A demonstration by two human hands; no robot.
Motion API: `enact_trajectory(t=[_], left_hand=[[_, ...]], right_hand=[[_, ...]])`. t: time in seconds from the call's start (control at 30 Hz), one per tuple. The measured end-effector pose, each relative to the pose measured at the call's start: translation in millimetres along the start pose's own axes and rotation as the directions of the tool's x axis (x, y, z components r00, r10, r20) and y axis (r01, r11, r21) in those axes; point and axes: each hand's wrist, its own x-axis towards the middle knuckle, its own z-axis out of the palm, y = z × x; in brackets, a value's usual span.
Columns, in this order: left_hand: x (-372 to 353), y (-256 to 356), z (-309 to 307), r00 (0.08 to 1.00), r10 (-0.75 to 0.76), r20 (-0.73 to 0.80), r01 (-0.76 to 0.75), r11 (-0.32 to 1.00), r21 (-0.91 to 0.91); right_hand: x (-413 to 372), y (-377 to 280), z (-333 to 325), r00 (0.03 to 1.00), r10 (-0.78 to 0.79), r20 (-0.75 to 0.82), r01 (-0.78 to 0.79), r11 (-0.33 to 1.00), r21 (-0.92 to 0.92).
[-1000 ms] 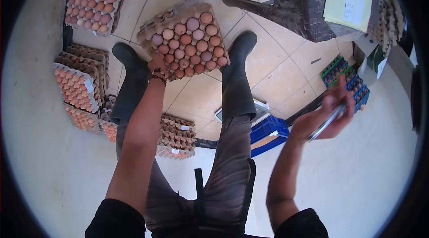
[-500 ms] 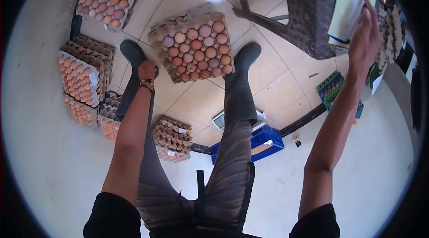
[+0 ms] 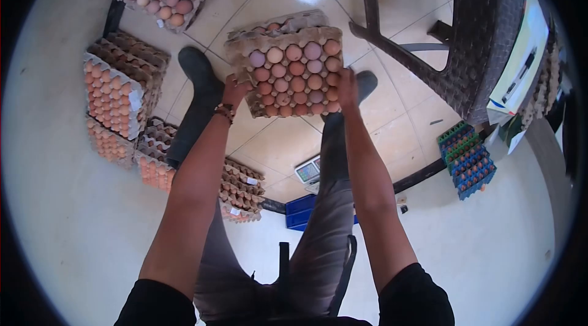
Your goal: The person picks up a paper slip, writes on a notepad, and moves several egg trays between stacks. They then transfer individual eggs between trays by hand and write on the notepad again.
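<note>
Square brown moulded-pulp tray [image 3: 288,37] of oval brown eggs [image 3: 297,68] sits between left hand [image 3: 235,88] and right hand [image 3: 348,88], similarly near; both part-curled, gripping opposite sides (no clear long axis).

The held egg tray [image 3: 297,69] partly hides a second tray [image 3: 310,18]; the chair [image 3: 485,35] is cropped.

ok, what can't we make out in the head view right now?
All in the head view:
Left hand and right hand: fingertips mostly hidden at the egg tray edges, so grip unclear.
Tray behind or beneath it: mostly covered by that front tray.
Top-left tray: cut off by the top edge.
Blue crate: partly behind a leg.
Scale: reading too small.
Paper: any writing too small.
</note>
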Motion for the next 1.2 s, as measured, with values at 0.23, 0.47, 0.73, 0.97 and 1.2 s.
enact_trajectory(t=[0.23, 0.47, 0.73, 0.97, 1.2], left_hand=[[-58.1, 21.6, 40.4, 0.963, -0.014, -0.269, 0.013, 1.0, -0.005], [-80.5, 13.2, 38.2, 0.985, -0.035, -0.167, 0.018, 0.995, -0.102], [-82.3, 28.2, 41.0, 0.981, 0.008, -0.194, -0.042, 0.984, -0.174], [-69.4, 23.0, 35.2, 0.978, 0.113, -0.174, -0.136, 0.983, -0.125], [-92.7, 32.5, 23.0, 0.974, 0.079, -0.213, -0.082, 0.997, -0.004]], right_hand=[[-23.8, -28.0, -4.4, 0.984, 0.117, 0.135, -0.103, 0.989, -0.107], [-30.0, -55.0, -14.6, 0.979, 0.113, 0.169, -0.105, 0.993, -0.053], [-21.6, -46.1, -10.9, 0.984, 0.132, 0.121, -0.134, 0.991, 0.009], [-31.6, -52.1, -16.6, 0.992, 0.093, 0.088, -0.097, 0.995, 0.038], [-56.6, -38.9, -12.8, 0.998, 0.025, 0.051, -0.033, 0.988, 0.151]])
